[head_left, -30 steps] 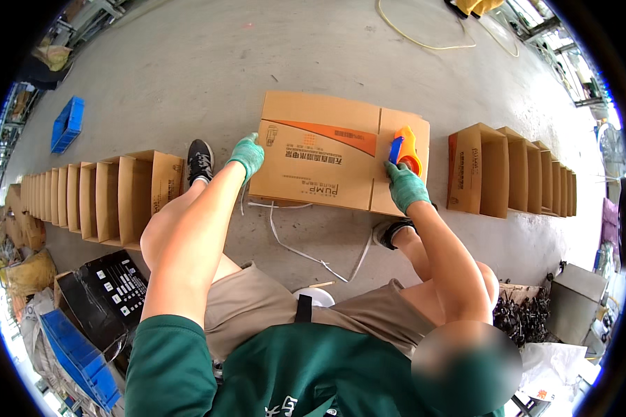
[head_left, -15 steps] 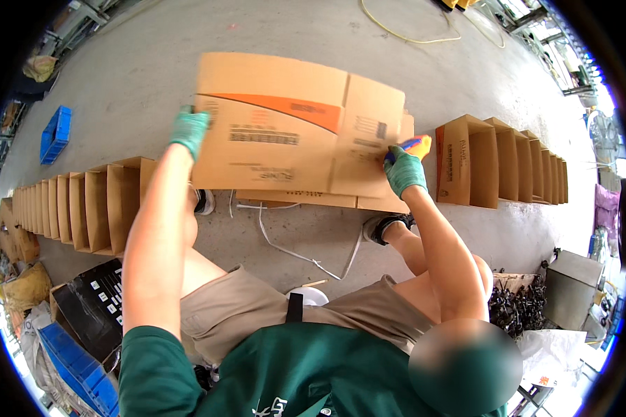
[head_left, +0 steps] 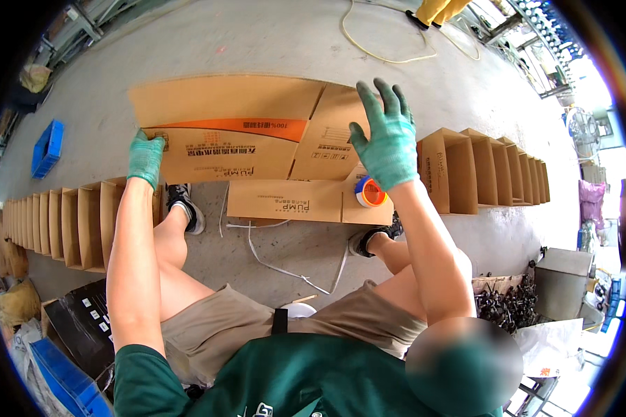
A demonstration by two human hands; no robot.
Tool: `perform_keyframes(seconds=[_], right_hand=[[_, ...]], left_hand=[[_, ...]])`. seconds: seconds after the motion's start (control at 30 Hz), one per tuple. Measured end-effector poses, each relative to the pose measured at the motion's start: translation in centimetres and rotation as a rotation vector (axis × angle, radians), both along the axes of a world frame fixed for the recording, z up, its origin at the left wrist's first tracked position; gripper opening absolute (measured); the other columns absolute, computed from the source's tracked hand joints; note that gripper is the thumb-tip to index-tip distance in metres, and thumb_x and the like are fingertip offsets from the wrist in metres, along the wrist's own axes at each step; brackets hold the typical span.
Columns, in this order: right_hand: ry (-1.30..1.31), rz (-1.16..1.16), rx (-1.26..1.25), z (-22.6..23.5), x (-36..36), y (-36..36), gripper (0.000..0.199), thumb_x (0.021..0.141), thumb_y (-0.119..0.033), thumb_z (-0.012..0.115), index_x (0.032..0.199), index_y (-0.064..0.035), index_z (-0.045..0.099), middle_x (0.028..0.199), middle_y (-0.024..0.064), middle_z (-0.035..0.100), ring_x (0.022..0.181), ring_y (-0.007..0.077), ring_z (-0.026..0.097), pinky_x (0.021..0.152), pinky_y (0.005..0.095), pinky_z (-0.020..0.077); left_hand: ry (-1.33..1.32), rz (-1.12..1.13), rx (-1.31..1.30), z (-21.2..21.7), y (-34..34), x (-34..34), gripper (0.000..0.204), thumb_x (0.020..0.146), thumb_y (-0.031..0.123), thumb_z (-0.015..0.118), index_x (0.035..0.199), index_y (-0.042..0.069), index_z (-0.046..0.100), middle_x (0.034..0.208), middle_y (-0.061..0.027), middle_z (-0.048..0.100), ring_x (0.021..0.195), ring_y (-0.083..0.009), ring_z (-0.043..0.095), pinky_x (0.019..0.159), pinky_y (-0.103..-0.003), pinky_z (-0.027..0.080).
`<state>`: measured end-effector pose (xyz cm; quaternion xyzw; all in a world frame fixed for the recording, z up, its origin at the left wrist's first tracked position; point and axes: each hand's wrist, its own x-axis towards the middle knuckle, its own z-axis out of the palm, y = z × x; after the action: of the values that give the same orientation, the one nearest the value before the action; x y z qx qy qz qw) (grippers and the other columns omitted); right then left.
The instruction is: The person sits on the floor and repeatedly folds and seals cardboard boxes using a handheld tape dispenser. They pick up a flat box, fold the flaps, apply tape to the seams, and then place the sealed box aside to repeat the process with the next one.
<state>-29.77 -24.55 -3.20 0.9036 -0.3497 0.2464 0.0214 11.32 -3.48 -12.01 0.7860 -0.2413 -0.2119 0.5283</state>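
Observation:
A large brown cardboard box [head_left: 243, 132] with an orange stripe is raised in front of me, its lower flaps hanging open above my knees. My left hand [head_left: 146, 158], in a green glove, grips the box's left edge. The gloved right hand [head_left: 386, 135] lies flat on the box's right panel with its fingers spread. An orange and blue tape roll [head_left: 370, 192] shows just below my right wrist, against the lower flap; I cannot tell what holds it there.
Rows of open cardboard boxes stand on the concrete floor at the left [head_left: 69, 222] and right [head_left: 480, 170]. White strapping [head_left: 285, 267] lies between my feet. A blue crate [head_left: 47, 147] sits far left, and a pile of dark metal parts [head_left: 508, 302] at right.
The box has been lifted and tilted up toward me. My right hand moved from the box's right edge, where it held the tape roll, up onto the panel, fingers now spread.

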Motion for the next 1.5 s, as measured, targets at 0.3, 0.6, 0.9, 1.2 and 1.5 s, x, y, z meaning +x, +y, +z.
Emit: perform_keyframes(seconds=[0.3,0.6,0.9,1.2,1.5], right_hand=[[-0.019,0.101,0.327,-5.7,0.2,2.0,0.061,0.082,-0.011,0.067,0.140,-0.0059,0.046,0.145,0.0221,0.043,0.131,0.0491,0.042,0.108,0.0473,0.0435],[0.025,-0.140,0.148,-1.9,0.2,-0.6,0.067,0.085,-0.013,0.067,0.146,-0.0086,0.042,0.145,0.0199,0.041,0.117,0.0376,0.056,0.096,0.0435,0.0537],[-0.097,-0.051,0.082,-1.7,0.2,-0.6,0.049,0.083,-0.007,0.065,0.131,-0.0106,0.057,0.136,0.0188,0.049,0.110,0.0373,0.059,0.091,0.0437,0.0552],[-0.408,0.223,0.128,2.9,-0.6,-0.8,0.022,0.071,0.010,0.057,0.087,-0.0037,0.062,0.107,0.0162,0.057,0.092,0.0368,0.058,0.081,0.0430,0.0504],[-0.092,0.464,0.484,-4.8,-0.8,-1.2,0.034,0.083,-0.002,0.061,0.115,-0.0121,0.068,0.139,0.0159,0.052,0.124,0.0399,0.051,0.104,0.0437,0.0465]], left_hand=[[0.003,-0.006,0.040,-1.2,0.2,-1.0,0.040,0.086,-0.002,0.056,0.125,0.002,0.060,0.109,-0.0076,0.069,0.094,-0.0178,0.065,0.084,-0.033,0.052],[0.055,-0.025,-0.025,-1.0,0.5,-1.7,0.036,0.086,-0.003,0.056,0.122,0.001,0.060,0.108,-0.0084,0.069,0.092,-0.0176,0.065,0.082,-0.033,0.053],[0.000,0.001,0.009,-1.9,0.6,-1.1,0.036,0.085,-0.004,0.057,0.120,0.000,0.061,0.104,-0.0099,0.070,0.085,-0.0175,0.066,0.076,-0.032,0.054],[0.098,-0.180,0.089,-1.6,0.6,-1.8,0.041,0.086,0.004,0.061,0.127,0.000,0.057,0.114,-0.0110,0.067,0.100,-0.0201,0.063,0.087,-0.033,0.050],[-0.204,-0.626,0.338,4.3,-1.0,-10.1,0.065,0.088,0.033,0.075,0.137,0.000,0.049,0.132,-0.0153,0.060,0.121,-0.0242,0.056,0.103,-0.036,0.044]])
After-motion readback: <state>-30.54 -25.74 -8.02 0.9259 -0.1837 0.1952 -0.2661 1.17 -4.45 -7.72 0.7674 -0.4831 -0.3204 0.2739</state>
